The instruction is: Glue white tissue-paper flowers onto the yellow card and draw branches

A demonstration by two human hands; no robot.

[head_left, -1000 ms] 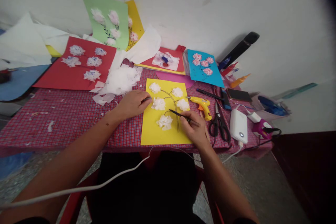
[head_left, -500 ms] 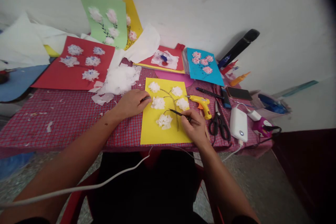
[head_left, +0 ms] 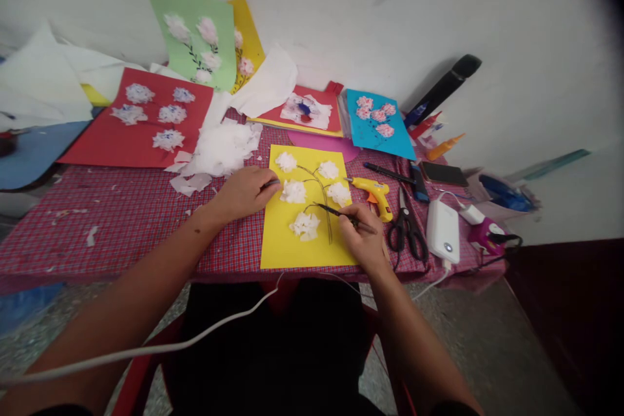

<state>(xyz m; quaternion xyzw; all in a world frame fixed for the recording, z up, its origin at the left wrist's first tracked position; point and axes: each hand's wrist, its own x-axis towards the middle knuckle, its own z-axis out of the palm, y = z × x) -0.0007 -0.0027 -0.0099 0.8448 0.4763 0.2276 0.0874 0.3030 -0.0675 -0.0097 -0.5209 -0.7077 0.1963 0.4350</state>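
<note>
Pinched in my right hand (head_left: 359,233) is a dark pen (head_left: 331,210), tilted, its tip on or just above a yellow sheet (head_left: 287,253). Grey-brown stem lines (head_left: 327,208) curve across this sheet among several white crumpled-paper flowers; the lowest flower (head_left: 305,225) lies just left of the pen tip. My left hand (head_left: 248,192) rests at the sheet's left edge. Its fingers are closed on a small dark piece that looks like a pen cap (head_left: 271,183), mostly hidden by the fingers.
Right of the sheet lie a yellow glue gun (head_left: 373,192), black-handled scissors (head_left: 407,231) and a white power bank (head_left: 443,231) with cables. Torn white paper (head_left: 221,146) is heaped at the left. Behind are a red flower sheet (head_left: 104,140) and a blue one (head_left: 358,133).
The pen tip and my right hand have shifted very slightly to the right. My left hand and the yellow sheet stay in place.
</note>
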